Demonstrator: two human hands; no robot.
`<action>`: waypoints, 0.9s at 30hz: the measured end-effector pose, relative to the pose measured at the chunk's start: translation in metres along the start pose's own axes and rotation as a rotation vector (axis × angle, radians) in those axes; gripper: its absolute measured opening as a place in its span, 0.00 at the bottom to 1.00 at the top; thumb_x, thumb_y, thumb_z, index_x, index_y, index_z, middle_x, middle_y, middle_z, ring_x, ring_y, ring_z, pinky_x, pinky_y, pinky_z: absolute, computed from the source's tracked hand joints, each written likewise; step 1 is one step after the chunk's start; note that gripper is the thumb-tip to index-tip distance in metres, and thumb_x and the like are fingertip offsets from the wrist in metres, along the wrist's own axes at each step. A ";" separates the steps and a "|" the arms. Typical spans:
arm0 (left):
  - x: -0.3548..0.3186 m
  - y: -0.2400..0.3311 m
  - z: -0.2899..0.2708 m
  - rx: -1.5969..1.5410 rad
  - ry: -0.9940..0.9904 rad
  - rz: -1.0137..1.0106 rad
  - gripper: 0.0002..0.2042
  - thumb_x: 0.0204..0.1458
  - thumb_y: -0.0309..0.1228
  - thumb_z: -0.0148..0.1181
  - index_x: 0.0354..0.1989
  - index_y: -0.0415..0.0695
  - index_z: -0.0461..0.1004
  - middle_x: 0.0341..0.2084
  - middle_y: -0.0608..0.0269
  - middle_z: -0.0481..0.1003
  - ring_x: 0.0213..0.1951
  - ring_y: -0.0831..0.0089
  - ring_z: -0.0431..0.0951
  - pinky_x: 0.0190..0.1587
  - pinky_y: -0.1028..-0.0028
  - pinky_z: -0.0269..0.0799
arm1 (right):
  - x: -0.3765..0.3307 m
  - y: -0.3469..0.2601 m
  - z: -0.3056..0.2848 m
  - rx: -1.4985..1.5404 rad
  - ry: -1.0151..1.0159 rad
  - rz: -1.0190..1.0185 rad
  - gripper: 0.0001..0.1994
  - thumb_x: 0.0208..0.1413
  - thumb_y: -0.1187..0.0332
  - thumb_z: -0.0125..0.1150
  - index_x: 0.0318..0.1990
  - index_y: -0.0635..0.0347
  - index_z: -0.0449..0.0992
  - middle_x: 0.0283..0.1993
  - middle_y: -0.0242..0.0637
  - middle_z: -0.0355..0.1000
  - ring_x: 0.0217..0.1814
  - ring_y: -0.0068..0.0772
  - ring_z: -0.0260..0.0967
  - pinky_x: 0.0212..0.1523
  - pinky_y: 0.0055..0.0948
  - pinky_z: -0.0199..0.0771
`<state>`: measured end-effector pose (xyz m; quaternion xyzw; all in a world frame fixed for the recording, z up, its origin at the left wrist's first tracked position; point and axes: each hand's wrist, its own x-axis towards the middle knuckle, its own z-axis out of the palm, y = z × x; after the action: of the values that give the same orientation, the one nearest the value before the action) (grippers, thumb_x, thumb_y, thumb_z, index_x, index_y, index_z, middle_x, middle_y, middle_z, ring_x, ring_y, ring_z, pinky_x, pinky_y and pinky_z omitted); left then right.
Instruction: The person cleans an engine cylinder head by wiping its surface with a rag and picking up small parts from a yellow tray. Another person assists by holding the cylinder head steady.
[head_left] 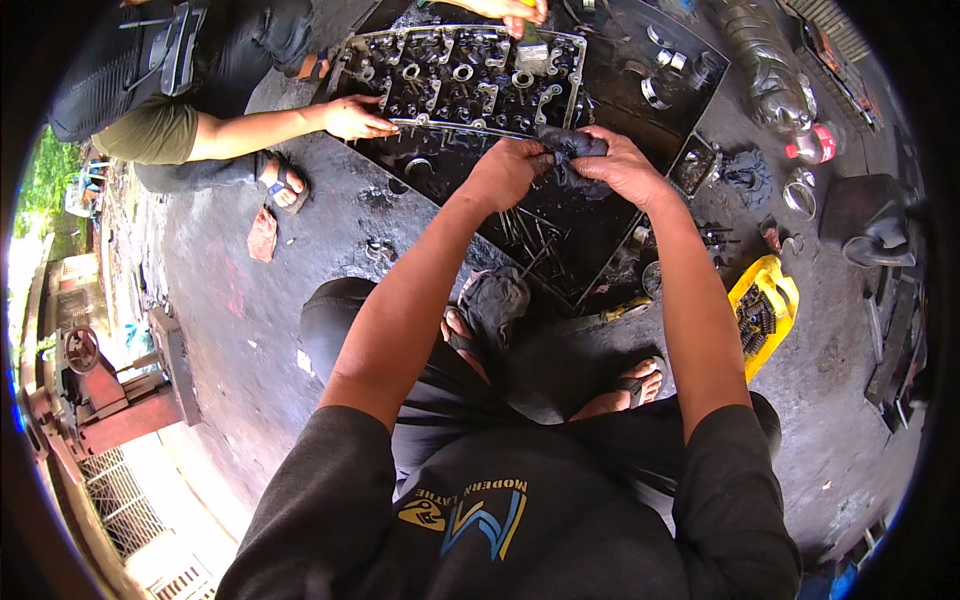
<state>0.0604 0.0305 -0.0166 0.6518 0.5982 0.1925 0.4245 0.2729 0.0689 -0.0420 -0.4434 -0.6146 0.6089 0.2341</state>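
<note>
Both hands are closed on one dark rag (568,150): the left hand (510,170) and right hand (625,165) keep a tight grip above a black tray (600,235). Wiping seems underway; loose bolts (525,235) and the engine head (460,80) look greasy.

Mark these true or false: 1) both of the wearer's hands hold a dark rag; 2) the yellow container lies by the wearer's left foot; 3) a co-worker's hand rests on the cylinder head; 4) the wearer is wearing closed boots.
1) True: left hand and right hand both have a grip on the dark rag.
2) False: the yellow container lies to the right.
3) True: the co-worker's hand touches the cylinder head at its edge.
4) False: open sandals.
</note>
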 end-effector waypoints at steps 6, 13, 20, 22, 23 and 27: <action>-0.002 -0.004 -0.011 -0.062 -0.065 -0.018 0.13 0.59 0.34 0.55 0.39 0.34 0.77 0.28 0.55 0.77 0.30 0.73 0.72 0.41 0.72 0.69 | 0.003 -0.026 -0.011 -0.080 -0.137 0.004 0.23 0.45 0.69 0.65 0.51 0.64 0.73 0.39 0.29 0.74 0.41 0.22 0.69 0.48 0.23 0.67; 0.000 -0.014 0.009 -0.209 -0.027 -0.033 0.13 0.59 0.35 0.55 0.38 0.35 0.77 0.28 0.52 0.77 0.30 0.69 0.72 0.41 0.69 0.69 | -0.012 -0.026 -0.015 0.462 -0.116 0.149 0.22 0.50 0.56 0.65 0.49 0.59 0.75 0.37 0.31 0.76 0.32 0.25 0.75 0.26 0.33 0.76; 0.007 -0.006 0.030 -0.730 0.040 -0.040 0.13 0.63 0.36 0.50 0.36 0.39 0.74 0.25 0.68 0.72 0.27 0.79 0.65 0.33 0.76 0.64 | 0.000 0.008 -0.003 1.024 -0.089 0.031 0.18 0.59 0.55 0.51 0.47 0.57 0.75 0.40 0.32 0.78 0.39 0.30 0.76 0.32 0.40 0.76; 0.004 -0.002 0.028 -0.796 0.030 -0.150 0.11 0.63 0.36 0.50 0.33 0.43 0.72 0.23 0.74 0.67 0.24 0.83 0.62 0.28 0.79 0.59 | 0.002 0.015 -0.005 1.054 -0.101 0.038 0.18 0.59 0.54 0.48 0.47 0.56 0.76 0.43 0.33 0.78 0.42 0.32 0.75 0.38 0.43 0.76; 0.002 0.000 0.027 -0.821 0.037 -0.148 0.09 0.63 0.35 0.50 0.33 0.45 0.72 0.24 0.73 0.68 0.25 0.83 0.63 0.28 0.80 0.58 | 0.002 0.018 -0.006 1.025 -0.079 0.050 0.18 0.59 0.54 0.48 0.47 0.55 0.76 0.44 0.33 0.77 0.43 0.33 0.75 0.38 0.44 0.76; 0.000 0.004 0.025 -0.813 0.259 -0.127 0.06 0.62 0.33 0.50 0.38 0.44 0.72 0.23 0.73 0.68 0.23 0.83 0.63 0.25 0.80 0.58 | 0.001 0.023 -0.004 0.901 -0.074 0.148 0.19 0.58 0.56 0.49 0.51 0.57 0.74 0.48 0.36 0.76 0.45 0.37 0.75 0.43 0.48 0.76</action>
<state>0.0816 0.0233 -0.0274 0.3638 0.5610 0.4662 0.5793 0.2814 0.0688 -0.0633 -0.3182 -0.2631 0.8460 0.3374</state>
